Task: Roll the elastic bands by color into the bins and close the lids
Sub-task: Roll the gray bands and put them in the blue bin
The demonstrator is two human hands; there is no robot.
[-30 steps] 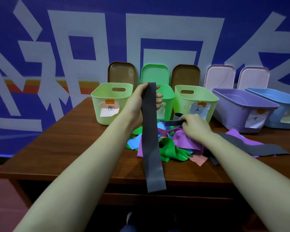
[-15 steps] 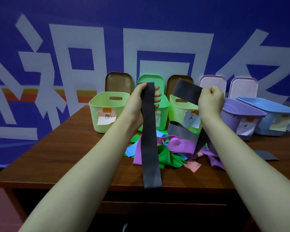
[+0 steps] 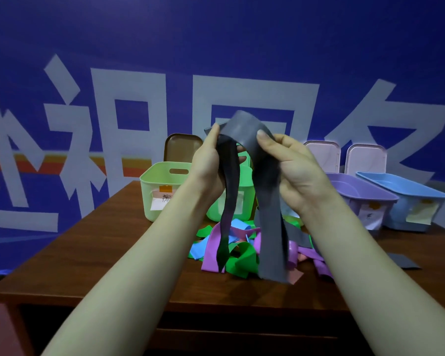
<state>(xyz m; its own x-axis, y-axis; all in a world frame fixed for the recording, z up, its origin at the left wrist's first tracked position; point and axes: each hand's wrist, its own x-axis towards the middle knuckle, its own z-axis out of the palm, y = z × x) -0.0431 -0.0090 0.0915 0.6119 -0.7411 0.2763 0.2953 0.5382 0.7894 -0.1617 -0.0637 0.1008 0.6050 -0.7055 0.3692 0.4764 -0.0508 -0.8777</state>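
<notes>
Left hand [image 3: 208,165]: fingers are curled round one side of the grey elastic band [image 3: 242,127], holding it well above the tabletop [image 3: 108,253].
Right hand [image 3: 293,173]: thumb and fingers pinch the other side of the same grey arch, and two tails hang from the hands toward the pile.
Grey band: unrolled, in the air in front of the bins; I cannot tell whether it is one strip or two laid together.
Pile [image 3: 231,250]: green, purple, blue and pink bands lie loose and tangled on the tabletop just before the bins, with a further grey piece [image 3: 401,260] apart at the right.
Bins: light green bin [image 3: 162,186], purple bin [image 3: 357,191] and blue bin [image 3: 401,191] stand open in a row, and a green bin [image 3: 246,176] shows partly behind the hands. No roll shows in the purple or blue one; the other interiors are hidden.
Lids: brown lid [image 3: 183,147] and two pale lids [image 3: 321,155] lean against the wall, none fitted.
Progress: early, by my judgement; nothing visibly rolled or binned.
Left to do: roll the grey, bin it, work through every colour, close all lids.
</notes>
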